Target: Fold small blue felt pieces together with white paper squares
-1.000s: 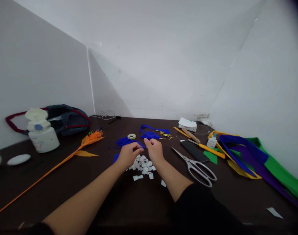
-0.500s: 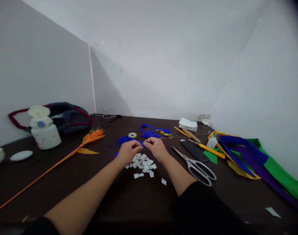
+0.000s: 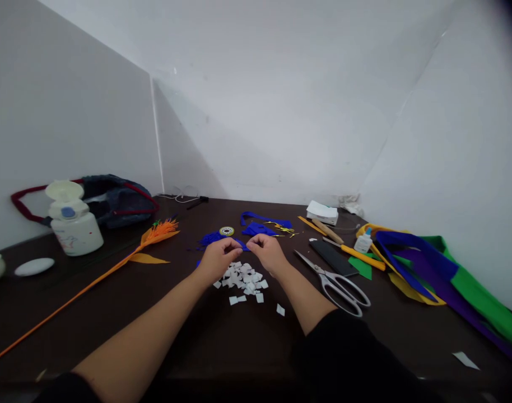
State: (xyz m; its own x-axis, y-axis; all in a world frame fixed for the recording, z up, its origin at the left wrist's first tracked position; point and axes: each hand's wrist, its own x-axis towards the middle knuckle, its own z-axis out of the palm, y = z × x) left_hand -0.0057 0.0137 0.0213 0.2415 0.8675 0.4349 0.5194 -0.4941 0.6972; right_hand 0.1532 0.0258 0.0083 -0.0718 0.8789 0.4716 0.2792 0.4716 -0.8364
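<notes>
A small blue strip, which looks like felt or fabric, spans the gap between my two hands. My left hand pinches its left end between thumb and fingers. The other end is at the closed fingertips of my right hand; my fingers hide much of the strip. Just below the hands lies a loose pile of white paper-like squares. Behind my left hand are a heap of thin blue strips and a round yellow-rimmed spool or disc.
Silver scissors, a black flat case, a yellow-handled tool and a glue bottle lie to the right, beside coloured felt. An orange handmade flower and a white bottle are left.
Both hands stay nearly in place, fingertips still together around the blue strip. The strip's visible part now lies flatter between them. The whole view has shifted very slightly.
</notes>
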